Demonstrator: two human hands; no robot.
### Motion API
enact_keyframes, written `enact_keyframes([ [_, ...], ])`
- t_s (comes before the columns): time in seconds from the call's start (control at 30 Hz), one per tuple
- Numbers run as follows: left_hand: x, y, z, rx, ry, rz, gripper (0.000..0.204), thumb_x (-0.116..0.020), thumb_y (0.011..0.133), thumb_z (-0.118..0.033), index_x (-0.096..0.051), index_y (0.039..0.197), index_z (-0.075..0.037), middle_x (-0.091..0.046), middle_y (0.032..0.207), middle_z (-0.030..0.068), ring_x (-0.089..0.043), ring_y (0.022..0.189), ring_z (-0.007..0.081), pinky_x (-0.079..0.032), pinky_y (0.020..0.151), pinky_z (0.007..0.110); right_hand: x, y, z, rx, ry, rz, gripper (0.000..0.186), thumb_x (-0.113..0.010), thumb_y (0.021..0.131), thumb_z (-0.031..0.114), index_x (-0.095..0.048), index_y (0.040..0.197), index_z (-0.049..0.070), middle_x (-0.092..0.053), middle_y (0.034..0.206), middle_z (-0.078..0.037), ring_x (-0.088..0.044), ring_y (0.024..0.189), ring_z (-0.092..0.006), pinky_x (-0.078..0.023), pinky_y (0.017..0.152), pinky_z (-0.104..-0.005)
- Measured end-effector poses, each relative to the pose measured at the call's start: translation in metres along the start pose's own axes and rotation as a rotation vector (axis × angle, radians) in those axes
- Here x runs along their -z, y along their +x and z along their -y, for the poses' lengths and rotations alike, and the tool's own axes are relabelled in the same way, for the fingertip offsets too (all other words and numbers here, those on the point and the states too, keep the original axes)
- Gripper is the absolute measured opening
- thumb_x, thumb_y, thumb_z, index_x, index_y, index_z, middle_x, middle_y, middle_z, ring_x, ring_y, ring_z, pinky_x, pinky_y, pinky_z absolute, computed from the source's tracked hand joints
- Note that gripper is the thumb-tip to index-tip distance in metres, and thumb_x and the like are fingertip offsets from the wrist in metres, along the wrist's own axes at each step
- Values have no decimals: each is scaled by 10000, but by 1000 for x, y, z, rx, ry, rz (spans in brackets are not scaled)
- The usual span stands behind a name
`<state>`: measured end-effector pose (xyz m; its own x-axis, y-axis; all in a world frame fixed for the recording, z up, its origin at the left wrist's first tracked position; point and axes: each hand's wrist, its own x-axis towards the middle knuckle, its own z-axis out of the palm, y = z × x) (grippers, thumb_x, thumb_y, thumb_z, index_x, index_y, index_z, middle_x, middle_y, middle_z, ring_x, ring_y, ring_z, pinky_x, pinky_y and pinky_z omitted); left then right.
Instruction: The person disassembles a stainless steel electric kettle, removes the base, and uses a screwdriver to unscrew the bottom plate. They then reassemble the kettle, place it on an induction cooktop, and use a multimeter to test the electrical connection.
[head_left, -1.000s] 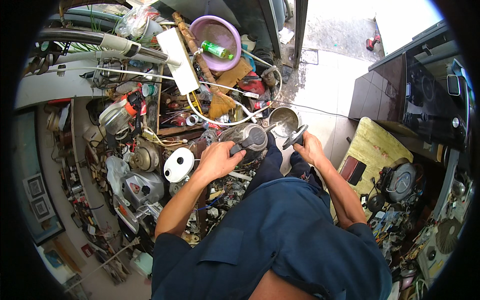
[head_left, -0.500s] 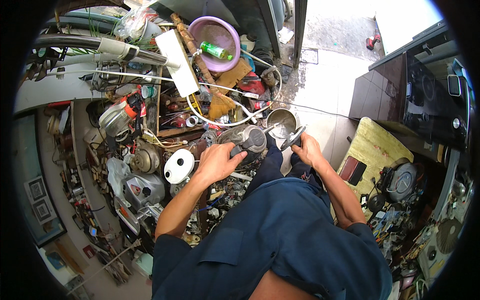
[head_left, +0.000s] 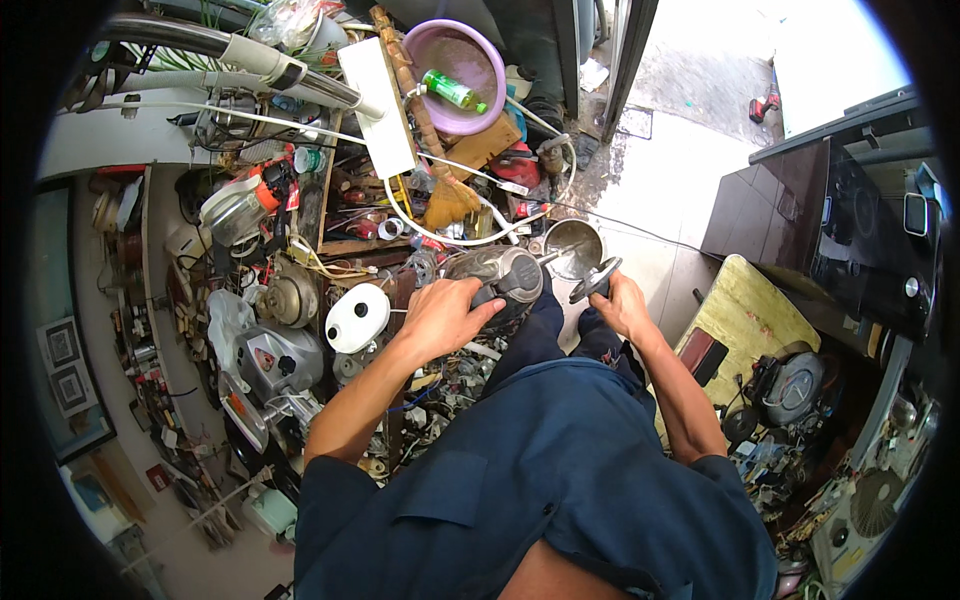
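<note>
My left hand (head_left: 447, 318) grips the dark handle of a metal kettle (head_left: 510, 275) that has a dark top, its spout pointing at a round metal pot (head_left: 572, 240). My right hand (head_left: 620, 305) holds a dark round lid-like piece (head_left: 592, 281) near the pot's right side. Whether anything is flowing from the spout, I cannot tell. Just left of my left hand lies a white round plastic piece (head_left: 357, 315) among many small parts.
Clutter fills the left, with a purple basin (head_left: 470, 45), a white board (head_left: 378, 105) and a jug (head_left: 228, 212). Right are a black glossy appliance (head_left: 845, 230) and a yellow board (head_left: 740, 310). A door frame (head_left: 625, 70) and red drill (head_left: 760, 105) are ahead.
The surroundings have shifted slightly in the view, as if my head turned a little. Both hands keep their grips, with little movement.
</note>
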<state>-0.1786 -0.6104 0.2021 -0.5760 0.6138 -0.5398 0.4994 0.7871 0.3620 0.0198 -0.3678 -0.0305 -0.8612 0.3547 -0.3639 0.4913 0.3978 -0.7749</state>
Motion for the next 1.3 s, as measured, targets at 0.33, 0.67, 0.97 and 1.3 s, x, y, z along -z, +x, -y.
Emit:
enact_keyframes([
  [0.33,2,-2,31,-13,-42,6,526,-710,993,-514,-692,914,6,-677,737,225,-678,767,470,-490,681,552,5,7,31,-75,-50,83,379,-740,821,243,-616,1032,-46,-704,866,-278,-698,873,-472,-542,810,-521],
  [0.67,-26,-1,135,-95,-400,14,299,-769,999,-293,-695,1054,-9,-596,708,145,-535,631,195,-436,607,389,0,5,52,-75,111,40,204,-710,813,187,-722,843,-15,-594,616,-127,-572,576,-211,-459,582,-415],
  [0.97,-57,-7,196,-58,-741,-29,351,-773,1007,-338,-700,1063,1,-613,723,51,-549,681,139,-459,622,357,-13,12,63,-75,244,4,183,-735,866,97,-752,999,-27,-726,843,-42,-614,755,-129,-519,687,-349],
  [1.3,-108,-27,291,148,-1379,-401,325,-639,1115,-309,-635,1332,-68,-623,965,-19,-593,843,84,-556,714,283,-31,-5,46,-107,460,-74,271,-780,959,105,-622,1152,-2,-693,997,-77,-689,844,-170,-603,761,-344],
])
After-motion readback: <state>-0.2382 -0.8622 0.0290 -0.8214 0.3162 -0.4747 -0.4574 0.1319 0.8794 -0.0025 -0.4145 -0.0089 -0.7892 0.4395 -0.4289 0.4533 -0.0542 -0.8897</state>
